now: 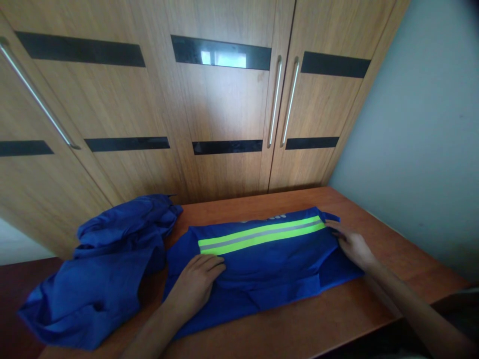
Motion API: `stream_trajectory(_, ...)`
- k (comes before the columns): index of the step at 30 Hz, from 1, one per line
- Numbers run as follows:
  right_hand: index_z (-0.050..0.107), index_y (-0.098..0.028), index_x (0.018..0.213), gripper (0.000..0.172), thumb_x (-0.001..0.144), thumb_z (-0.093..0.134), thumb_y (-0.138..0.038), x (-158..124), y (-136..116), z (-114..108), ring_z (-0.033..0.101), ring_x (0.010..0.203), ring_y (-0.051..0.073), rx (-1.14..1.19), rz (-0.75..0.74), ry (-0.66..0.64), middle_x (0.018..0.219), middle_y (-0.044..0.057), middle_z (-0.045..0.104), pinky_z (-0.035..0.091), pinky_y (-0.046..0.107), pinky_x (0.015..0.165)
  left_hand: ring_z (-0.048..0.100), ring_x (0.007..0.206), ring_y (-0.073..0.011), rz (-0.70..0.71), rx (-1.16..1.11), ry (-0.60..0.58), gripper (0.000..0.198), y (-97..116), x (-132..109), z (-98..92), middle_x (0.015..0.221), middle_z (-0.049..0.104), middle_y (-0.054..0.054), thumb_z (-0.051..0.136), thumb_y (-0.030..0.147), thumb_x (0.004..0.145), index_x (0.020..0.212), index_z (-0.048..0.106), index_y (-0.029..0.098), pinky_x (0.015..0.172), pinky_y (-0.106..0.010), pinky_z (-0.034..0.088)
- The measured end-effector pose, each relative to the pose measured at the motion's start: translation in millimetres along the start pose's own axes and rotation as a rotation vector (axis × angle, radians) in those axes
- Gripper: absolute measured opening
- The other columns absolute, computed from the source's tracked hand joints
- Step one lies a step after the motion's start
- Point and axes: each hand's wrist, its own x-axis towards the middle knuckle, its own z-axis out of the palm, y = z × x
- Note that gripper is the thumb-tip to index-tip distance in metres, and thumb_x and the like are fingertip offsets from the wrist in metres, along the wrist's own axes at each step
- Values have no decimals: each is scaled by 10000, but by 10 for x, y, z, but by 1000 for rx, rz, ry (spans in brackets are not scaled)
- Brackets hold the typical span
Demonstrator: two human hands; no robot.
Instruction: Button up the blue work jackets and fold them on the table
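A blue work garment [269, 264] with a yellow-green and grey reflective stripe [262, 235] lies folded on the wooden table, partly wrinkled at its front edge. My left hand [198, 279] is closed on the cloth at the stripe's left end, its fingers bent together over the fold. At the stripe's right end, my right hand [352, 244] pinches the garment's edge between fingers and thumb. Pale marks show along the far edge of the cloth. Which part of the garment faces up I cannot tell.
To the left a crumpled heap of blue cloth [108, 279] overhangs the table's edge. Behind the brown tabletop [232, 202] stands a wooden wardrobe [224, 104] with metal handles and black strips. A plain wall [419, 149] borders the right side.
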Motion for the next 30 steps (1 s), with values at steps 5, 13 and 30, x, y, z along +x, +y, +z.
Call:
stream_trajectory(5, 637, -169, 1018, 348, 851, 549, -461, 153, -221, -58, 677, 753, 192, 373, 655, -2, 954, 114, 705, 568, 282, 640, 556, 1138, -217, 11, -110, 9, 347, 244, 55, -119, 1248, 620, -55, 460, 146, 893, 1199, 589, 245, 999, -425, 425)
stream_trajectory(13, 630, -175, 995, 340, 751, 709, -398, 462, -424, 65, 591, 491, 151, 629, 772, -216, 708, 43, 710, 495, 251, 462, 572, 1112, -193, 243, -119, -44, 294, 591, 289, 19, 1217, 637, -32, 491, 181, 921, 1203, 550, 236, 1025, -403, 371)
stream_trajectory(30, 480, -148, 1337, 540, 890, 468, -449, 460, -759, 253, 468, 1221, 389, -520, 67, 100, 1325, 211, 515, 363, 530, 1008, 549, 1154, -196, 37, -285, -33, 393, 560, 427, -199, 1251, 615, -32, 433, 167, 861, 1211, 586, 262, 1024, -383, 408)
